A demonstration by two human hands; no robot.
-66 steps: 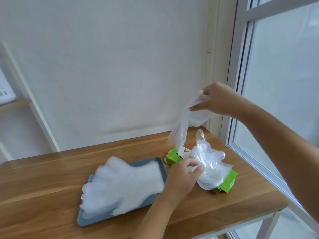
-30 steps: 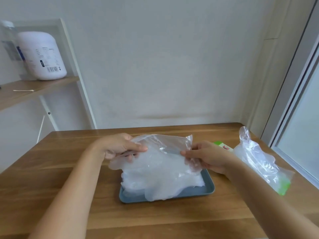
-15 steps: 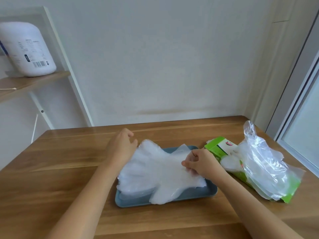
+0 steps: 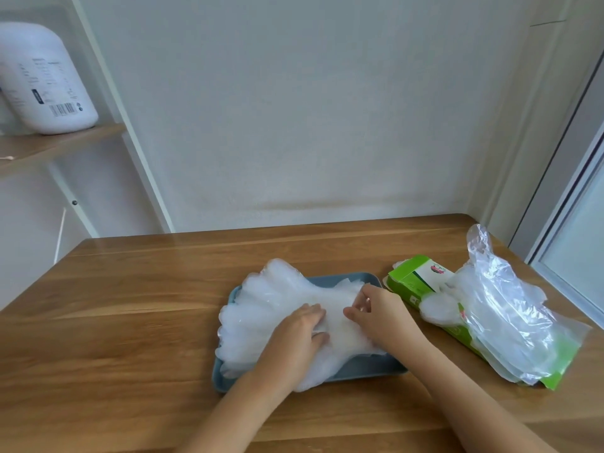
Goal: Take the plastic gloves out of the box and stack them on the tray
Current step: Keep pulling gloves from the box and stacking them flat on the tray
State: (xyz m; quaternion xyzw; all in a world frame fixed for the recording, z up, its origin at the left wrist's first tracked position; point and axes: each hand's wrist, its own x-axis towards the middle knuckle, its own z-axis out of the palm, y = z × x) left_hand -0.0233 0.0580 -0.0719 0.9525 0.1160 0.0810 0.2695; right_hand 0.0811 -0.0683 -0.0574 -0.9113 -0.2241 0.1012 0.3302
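A pile of clear plastic gloves (image 4: 261, 308) lies on the blue tray (image 4: 369, 371) in the middle of the wooden table, fingers pointing left and spilling over the tray's left rim. My left hand (image 4: 297, 335) presses flat on the pile with its fingers stretched out. Just right of it, my right hand (image 4: 379, 312) pinches the top glove near its cuff with curled fingers. The green glove box (image 4: 411, 282) lies on its side right of the tray. More clear gloves (image 4: 510, 315) bulge out of it, and one stands upright.
The wooden table (image 4: 130, 322) reaches a white wall at the back. A window frame (image 4: 562, 204) runs close along the table's right edge. At the upper left a white jug (image 4: 45, 83) stands on a wooden shelf (image 4: 58, 142).
A glove pulled from the box by my right hand has been laid on the tray's pile. My left hand moved from the pile's left edge onto its middle and now presses it down.
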